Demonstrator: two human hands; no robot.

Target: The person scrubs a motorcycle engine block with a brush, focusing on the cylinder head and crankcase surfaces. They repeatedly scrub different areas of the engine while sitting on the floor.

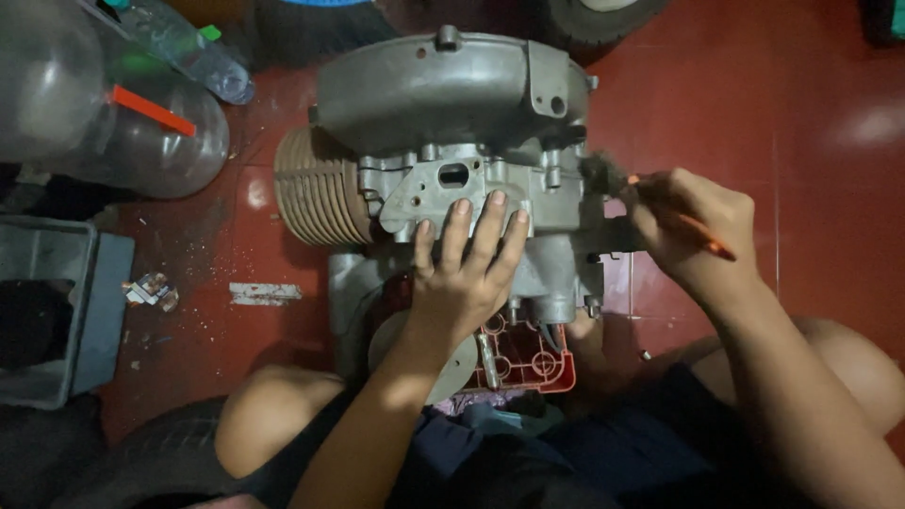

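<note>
Nearest to the camera are the person's knees and dark shorts, and between them a red plastic stool (528, 363) that carries the engine (452, 141). The left hand (462, 273) lies flat on the grey crankcase, fingers spread and pressing down, not closed around anything; it seems to keep the engine from turning on the stool. The right hand (693, 231) has its fingers clamped on a brush (660, 203) with an orange handle, and the dark bristles touch the right side of the case. So I judge that the step in hand is brushing dirt off the casting, on its right flank. A next stroke calls for a steady left palm and a short wrist movement, because the bristles work among bolts and small bosses with sharp cast edges. On the right the red floor (811, 113) gives open room for the elbow. On the left it is more tight: the finned cylinder (316, 193) sticks out, and beyond it stand a grey bin (90, 311) and a clear jug (141, 123). Farthest, behind the big cover, a bottle (193, 52) lies and a tyre (594, 19) shows at the edge.
</note>
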